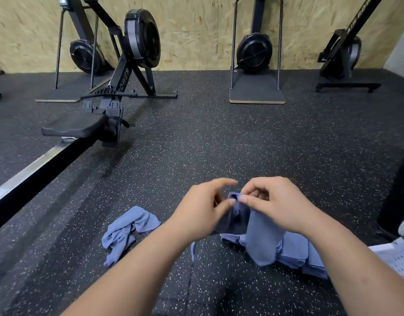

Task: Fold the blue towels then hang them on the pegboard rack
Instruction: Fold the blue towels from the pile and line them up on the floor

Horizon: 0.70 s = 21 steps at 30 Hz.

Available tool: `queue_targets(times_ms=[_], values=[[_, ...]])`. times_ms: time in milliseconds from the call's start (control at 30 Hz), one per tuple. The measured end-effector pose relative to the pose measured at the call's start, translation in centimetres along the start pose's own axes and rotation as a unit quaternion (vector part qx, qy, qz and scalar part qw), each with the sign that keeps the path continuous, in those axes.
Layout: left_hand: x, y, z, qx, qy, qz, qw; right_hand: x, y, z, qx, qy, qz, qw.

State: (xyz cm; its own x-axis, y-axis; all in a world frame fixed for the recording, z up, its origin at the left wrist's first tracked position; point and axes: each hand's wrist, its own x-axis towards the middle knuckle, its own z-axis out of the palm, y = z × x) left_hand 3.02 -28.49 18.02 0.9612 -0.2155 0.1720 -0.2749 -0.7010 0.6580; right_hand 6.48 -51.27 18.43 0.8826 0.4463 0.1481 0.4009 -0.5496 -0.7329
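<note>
Fingers (253, 202) of both hands meet at the top edge of one blue towel (262, 238). The right hand (281, 204) pinches the bunched corner between thumb and curled fingers. The left hand (203, 210) pinches just beside it with the thumb, its index finger sticking out free above.

The towel hangs limp from the two pinches, its lower end dangling in front of a stack of folded towels (297, 252) on the floor (242, 137). I cannot tell if it touches the stack. A crumpled towel (125, 233) lies well to the left, not yet folded.

Handling, as a judgement:
- The cloth looks thin, light and soft, with no stiffness of its own.
- It is not fragile and not slippery, so a fingertip pinch should carry it.
- It will sag and bunch wherever it is unsupported.
- The best hold is likely the two top corners, hands drawn apart along the hem until the edge is taut.
- Folds probably need pressing flat to stay.

A white pegboard (399, 258) shows at the lower right, only partly in view. A rowing machine (109, 87) stands beyond on the left.
</note>
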Motion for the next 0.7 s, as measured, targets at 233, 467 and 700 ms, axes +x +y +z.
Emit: queue_targets(times_ms=[233,467,700], values=[[0.2,0.2,0.3,-0.04,0.02,-0.022,0.999,0.2,0.4,0.1,0.043,-0.013,-0.001,0.999],[1.4,-2.3,-0.8,-0.11,0.152,-0.138,0.972,-0.1,2.4,-2.4,0.055,0.014,0.048,0.997],[1.6,-3.3,-1.8,-0.094,0.235,-0.188,0.949,-0.7,3.4,-4.4,-0.045,0.07,0.089,0.993]])
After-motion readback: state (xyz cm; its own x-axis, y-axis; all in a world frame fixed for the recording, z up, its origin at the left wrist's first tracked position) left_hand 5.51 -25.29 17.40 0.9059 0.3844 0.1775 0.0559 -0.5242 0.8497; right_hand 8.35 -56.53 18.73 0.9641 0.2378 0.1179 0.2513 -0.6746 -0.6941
